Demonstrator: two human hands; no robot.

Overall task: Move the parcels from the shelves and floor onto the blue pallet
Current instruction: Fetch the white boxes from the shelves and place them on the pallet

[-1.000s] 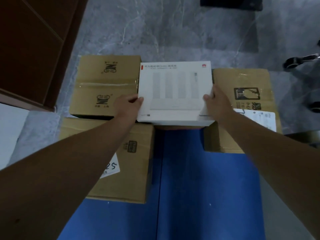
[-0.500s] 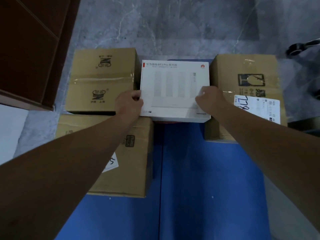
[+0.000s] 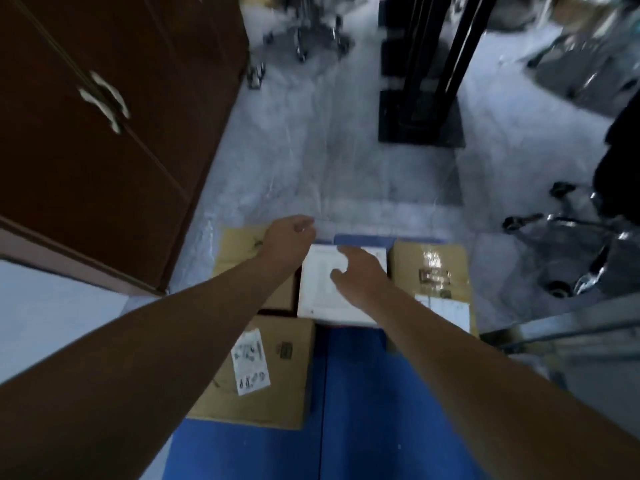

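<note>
Currently, in the head view, the flat white cardboard box (image 3: 320,296) lies on the blue plastic pallet (image 3: 360,393) between brown cardboard cartons (image 3: 429,268); left hand (image 3: 287,233) loosely curled, holding nothing; right hand (image 3: 356,271) fingers spread, over the box.

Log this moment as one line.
white box: on blue pallet, between cardboard boxes | left hand: open, empty | right hand: open, above white box
</note>
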